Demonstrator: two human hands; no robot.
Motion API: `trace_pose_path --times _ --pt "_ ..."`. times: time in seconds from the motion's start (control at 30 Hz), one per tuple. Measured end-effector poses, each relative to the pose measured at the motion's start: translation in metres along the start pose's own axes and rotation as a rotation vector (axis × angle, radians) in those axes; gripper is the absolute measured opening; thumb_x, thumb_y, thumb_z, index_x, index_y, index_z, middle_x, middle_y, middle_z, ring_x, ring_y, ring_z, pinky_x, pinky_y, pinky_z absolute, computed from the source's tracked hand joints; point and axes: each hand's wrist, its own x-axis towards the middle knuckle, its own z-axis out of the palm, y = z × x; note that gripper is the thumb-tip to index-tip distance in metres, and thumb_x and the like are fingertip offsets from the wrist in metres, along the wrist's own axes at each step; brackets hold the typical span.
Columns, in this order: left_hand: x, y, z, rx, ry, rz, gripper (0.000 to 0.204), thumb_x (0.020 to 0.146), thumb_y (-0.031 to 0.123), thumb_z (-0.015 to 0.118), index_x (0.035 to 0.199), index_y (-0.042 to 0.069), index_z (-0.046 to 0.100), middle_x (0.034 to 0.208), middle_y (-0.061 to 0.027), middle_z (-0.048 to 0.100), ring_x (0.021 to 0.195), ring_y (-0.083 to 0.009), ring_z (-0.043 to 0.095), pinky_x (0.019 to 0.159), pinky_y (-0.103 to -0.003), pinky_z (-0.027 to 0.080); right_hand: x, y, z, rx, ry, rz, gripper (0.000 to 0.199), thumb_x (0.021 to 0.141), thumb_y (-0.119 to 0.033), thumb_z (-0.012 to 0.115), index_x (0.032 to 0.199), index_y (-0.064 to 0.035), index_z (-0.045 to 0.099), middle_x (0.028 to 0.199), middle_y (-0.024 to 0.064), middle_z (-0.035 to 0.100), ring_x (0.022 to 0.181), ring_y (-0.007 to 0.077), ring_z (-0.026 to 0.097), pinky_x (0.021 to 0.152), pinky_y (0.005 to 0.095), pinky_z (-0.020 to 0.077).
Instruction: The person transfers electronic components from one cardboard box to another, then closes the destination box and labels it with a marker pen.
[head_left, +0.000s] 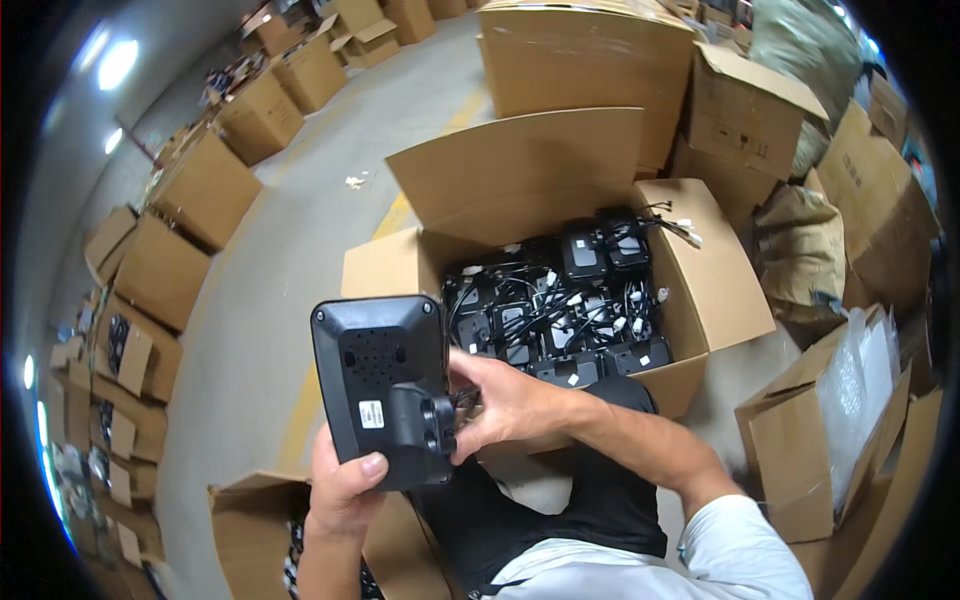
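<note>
A black rectangular device (375,345), its back facing me, is held up in front of my lap. It has rounded corners, small vent holes, a white label and a thick bracket (415,420) with round knobs at its lower right. My left hand (345,480) grips the lower left edge, thumb on the back. Beside the bracket, my right hand (515,400) has thumb and fingers closed around a dark part, partly hidden, perhaps a cable. Beyond them stands an open cardboard box (515,180) holding several similar black devices (583,250) with tangled black cables and white connectors.
Another open box (250,525) with dark items stands at the lower left, close to my left forearm. At the right are a carton with bubble wrap (855,390) and a tan sack (800,250). Large cartons (590,70) stand behind; more line the left side.
</note>
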Motion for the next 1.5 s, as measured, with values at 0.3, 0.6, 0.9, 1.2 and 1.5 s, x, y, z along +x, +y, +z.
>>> trace_pose_path --times 0.3,0.6,0.9,1.2,1.5 --pt "0.183 -0.112 -0.006 -0.086 -0.033 -0.197 0.042 0.091 0.015 0.07 0.126 -0.003 0.054 0.113 -0.0129 0.067 0.1 -0.0197 0.068 0.087 -0.041 0.059 -0.042 0.036 -0.209 -0.887 0.184 0.105 0.043 0.086 -0.024 0.074 0.122 -0.0014 0.065 0.089 0.0193 0.071 0.083 0.0309 0.071 0.079 0.0434 0.0556" --pt "0.352 -0.282 0.026 -0.023 0.059 -0.394 0.036 0.093 0.023 0.07 0.127 0.012 0.06 0.113 -0.0053 0.068 0.099 -0.0193 0.065 0.083 -0.047 0.055 0.009 0.089 -0.283 -1.658 0.311 -0.05 0.021 0.075 -0.008 0.068 0.094 -0.0034 0.061 0.097 0.0136 0.061 0.097 0.0332 0.06 0.087 0.0437 0.0482" --pt "0.383 -0.342 -0.014 0.508 0.215 -0.179 0.047 0.098 0.035 0.063 0.134 0.004 0.059 0.122 -0.0189 0.068 0.108 -0.0289 0.065 0.093 -0.042 0.051 0.027 0.216 -0.237 -1.7 0.26 -0.088 0.049 0.092 -0.014 0.052 0.138 0.0049 0.051 0.146 0.0209 0.051 0.137 0.032 0.048 0.116 0.0453 0.0339" --pt "0.163 -0.054 -0.066 0.791 0.009 0.129 0.048 0.097 0.023 0.067 0.134 -0.006 0.057 0.125 -0.0193 0.067 0.117 -0.0228 0.063 0.101 -0.035 0.049 0.007 0.189 -0.234 -1.531 0.17 0.079 0.058 0.082 -0.004 0.067 0.138 -0.0008 0.051 0.141 0.0223 0.052 0.133 0.0386 0.047 0.113 0.0451 0.0381" --pt "-0.232 -0.03 -0.349 0.747 1.25 -0.169 0.026 0.092 0.023 0.07 0.104 0.0 0.071 0.083 0.0003 0.065 0.073 -0.0085 0.057 0.064 -0.024 0.045 -0.026 0.182 -0.18 -1.417 -0.042 0.377 0.064 0.08 -0.005 0.075 0.138 0.002 0.052 0.153 0.0238 0.04 0.142 0.0402 0.037 0.118 0.0441 0.0316"
